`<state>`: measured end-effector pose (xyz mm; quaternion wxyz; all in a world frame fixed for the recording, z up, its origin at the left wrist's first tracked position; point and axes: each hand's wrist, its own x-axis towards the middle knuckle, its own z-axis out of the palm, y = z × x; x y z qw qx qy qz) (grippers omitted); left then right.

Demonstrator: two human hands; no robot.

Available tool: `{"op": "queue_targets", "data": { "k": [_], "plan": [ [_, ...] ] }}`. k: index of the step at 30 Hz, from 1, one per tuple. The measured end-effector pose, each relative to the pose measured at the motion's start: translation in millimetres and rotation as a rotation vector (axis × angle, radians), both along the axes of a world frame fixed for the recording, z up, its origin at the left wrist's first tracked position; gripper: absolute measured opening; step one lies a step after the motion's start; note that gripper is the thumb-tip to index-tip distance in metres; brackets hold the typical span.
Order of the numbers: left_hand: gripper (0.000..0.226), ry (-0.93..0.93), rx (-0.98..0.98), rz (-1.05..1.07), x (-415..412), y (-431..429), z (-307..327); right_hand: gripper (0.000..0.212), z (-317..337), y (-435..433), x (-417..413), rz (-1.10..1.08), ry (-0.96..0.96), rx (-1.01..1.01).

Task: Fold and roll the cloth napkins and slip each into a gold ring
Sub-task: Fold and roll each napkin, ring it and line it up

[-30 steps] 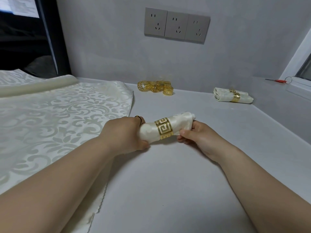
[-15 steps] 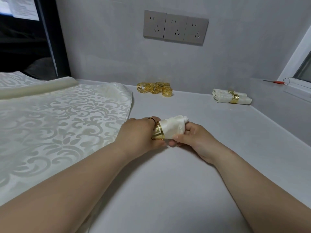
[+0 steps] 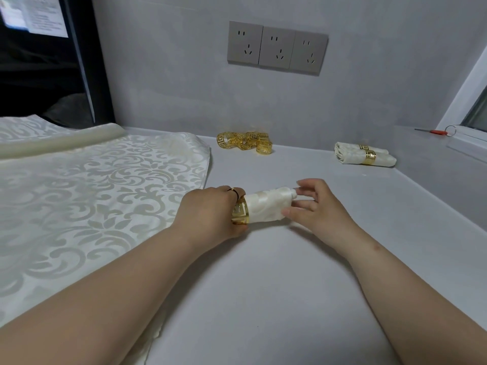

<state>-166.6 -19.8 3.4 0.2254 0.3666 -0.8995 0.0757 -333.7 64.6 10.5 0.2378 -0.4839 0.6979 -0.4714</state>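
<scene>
wall (image 3: 168, 83): grey, triple socket (image 3: 277, 47) | counter (image 3: 263, 285): pale grey | window frame (image 3: 463, 101): right

Between your left hand (image 3: 210, 214) and right hand (image 3: 316, 209) lies the rolled cream cloth napkin (image 3: 266, 206), its gold fretwork metal ring (image 3: 240, 213) against your left fingers. Beyond the left hand sits a pile of loose gold metal rings (image 3: 245, 142); left of it, a flat cream patterned cloth (image 3: 92, 185); beyond and right of your right hand, a finished ringed cream napkin roll (image 3: 365, 156).

We see a satiny cream cloth roll (image 3: 266, 205) in a shiny gold metal ring (image 3: 240, 214); glossy damask cloth (image 3: 87, 185) at left; smooth matt grey counter (image 3: 263, 285); matt plastic sockets (image 3: 277, 47) at top.
</scene>
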Motion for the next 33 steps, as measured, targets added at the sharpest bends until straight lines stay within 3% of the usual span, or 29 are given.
{"op": "queue_targets", "data": {
  "k": [2,7,11,17,20,26,29,33],
  "plan": [
    [0.038,-0.021,-0.019,0.008,-0.8,0.1,-0.8,0.033,-1.5,-1.2,9.2,-0.017,-0.027,-0.071],
    [0.04,-0.065,-0.033,0.052,-4.2,-0.1,-2.2,0.008,-10.6,-5.5,26.8,-0.204,0.23,-0.122],
    [0.041,-0.073,-0.037,0.052,-5.1,0.9,-2.6,0.021,-15.4,-8.4,24.1,-0.23,0.361,-0.132],
    [0.046,-0.097,-0.052,0.018,-1.4,-3.2,-3.1,0.019,-9.1,-5.8,9.8,-0.048,0.165,-0.112],
    [0.063,-0.093,0.003,-0.019,0.4,-3.8,-3.8,0.024,-7.7,-2.5,3.8,0.031,0.141,0.0],
    [0.107,-0.114,0.221,-0.101,20.0,-2.4,9.9,0.018,-4.2,3.8,0.7,0.017,0.314,0.096],
    [0.11,-0.11,0.409,-0.128,49.5,-10.3,20.1,0.044,3.2,6.5,5.7,0.092,0.47,0.134],
    [0.082,0.061,0.699,-0.203,80.2,-27.3,14.0,0.07,13.5,-5.0,28.5,0.257,0.802,0.114]
  ]
}}
